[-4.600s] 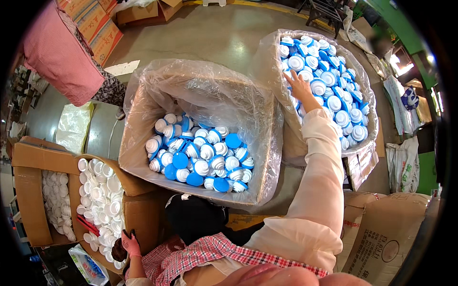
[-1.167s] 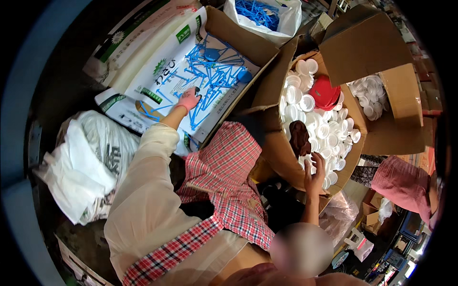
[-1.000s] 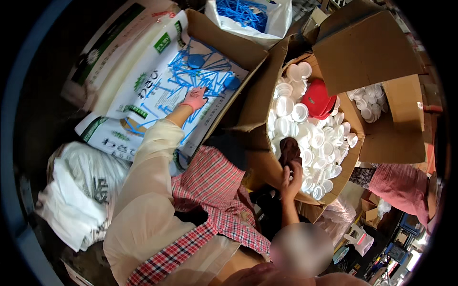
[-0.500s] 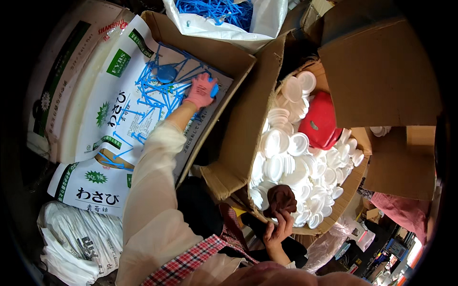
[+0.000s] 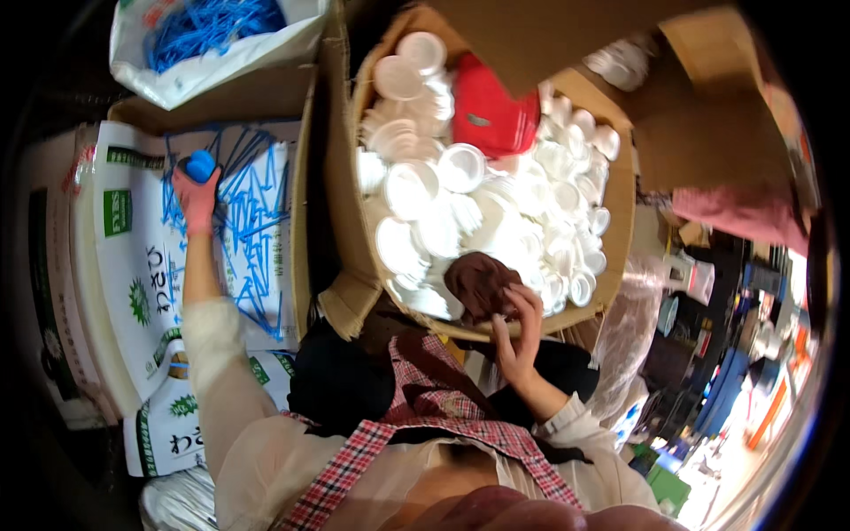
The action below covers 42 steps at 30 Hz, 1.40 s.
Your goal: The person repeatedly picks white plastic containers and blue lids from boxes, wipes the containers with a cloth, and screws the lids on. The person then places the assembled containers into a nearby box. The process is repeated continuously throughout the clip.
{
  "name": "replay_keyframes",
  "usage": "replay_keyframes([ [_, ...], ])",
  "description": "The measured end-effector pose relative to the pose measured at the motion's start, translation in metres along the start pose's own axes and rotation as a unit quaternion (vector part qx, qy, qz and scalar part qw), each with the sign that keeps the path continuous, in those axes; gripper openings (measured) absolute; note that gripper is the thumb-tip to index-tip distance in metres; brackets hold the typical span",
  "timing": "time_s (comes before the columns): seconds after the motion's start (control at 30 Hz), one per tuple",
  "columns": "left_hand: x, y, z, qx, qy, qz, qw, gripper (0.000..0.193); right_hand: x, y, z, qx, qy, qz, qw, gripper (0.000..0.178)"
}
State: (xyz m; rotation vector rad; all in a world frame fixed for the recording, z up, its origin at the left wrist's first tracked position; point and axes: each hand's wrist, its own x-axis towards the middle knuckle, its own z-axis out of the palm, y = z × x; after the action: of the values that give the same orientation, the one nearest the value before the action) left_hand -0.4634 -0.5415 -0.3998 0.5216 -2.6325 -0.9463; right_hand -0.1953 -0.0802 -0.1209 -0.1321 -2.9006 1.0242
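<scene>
My left hand (image 5: pixel 197 196), in a pink glove, is closed round blue round pieces (image 5: pixel 203 165) like small caps or discs. It is over the far left part of a carton lined with printed white sheets, where thin blue plastic sticks (image 5: pixel 252 230) lie scattered. My bare right hand (image 5: pixel 521 341) pinches a crumpled dark brown cloth (image 5: pixel 478 283) at the near edge of a second carton (image 5: pixel 620 208). White round plastic lids (image 5: pixel 412 190) fill that carton in a heap, and a red plastic container (image 5: pixel 491 111) lies on top of them.
A white sack (image 5: pixel 305 40) of blue sticks stands behind the left carton. Brown cardboard flaps (image 5: pixel 575 26) overhang the lids at the back right. A white plastic bag (image 5: pixel 177 503) lies at the lower left. Clear plastic film (image 5: pixel 633 305) hangs right of the lid carton.
The view has swung right. My left hand has gone from the right side of the stick carton to its far left and now holds the blue disc lying there. My right hand stays at the brown cloth.
</scene>
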Motion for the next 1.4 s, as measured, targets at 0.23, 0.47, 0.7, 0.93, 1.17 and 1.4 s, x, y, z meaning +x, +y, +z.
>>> replay_keyframes([
  [0.23,-0.123,0.270,-0.146,-0.361,-0.168,0.260,0.880,0.067,0.008,0.003,-0.018,-0.073,-0.075,-0.067,0.992,0.052],
  [0.47,-0.124,0.349,-0.102,-0.333,-0.375,0.300,0.811,0.054,0.033,0.038,-0.028,0.008,-0.081,-0.082,0.993,0.035],
  [0.7,-0.220,0.412,-0.094,-0.569,-0.519,0.072,0.634,0.042,0.024,0.008,-0.099,0.579,-0.015,-0.068,0.812,0.036],
  [0.93,-0.259,0.442,-0.063,-0.597,-0.652,-0.034,0.466,0.039,0.001,0.020,-0.087,0.065,0.096,-0.266,0.957,0.037],
  [1.17,-0.296,0.466,-0.087,-0.352,-0.465,0.395,0.710,0.029,0.000,0.022,-0.111,0.016,0.224,-0.290,0.930,0.038],
  [1.4,-0.291,0.449,-0.081,-0.520,-0.438,0.200,0.705,0.037,0.011,0.066,-0.097,0.140,-0.041,0.013,0.989,0.023],
])
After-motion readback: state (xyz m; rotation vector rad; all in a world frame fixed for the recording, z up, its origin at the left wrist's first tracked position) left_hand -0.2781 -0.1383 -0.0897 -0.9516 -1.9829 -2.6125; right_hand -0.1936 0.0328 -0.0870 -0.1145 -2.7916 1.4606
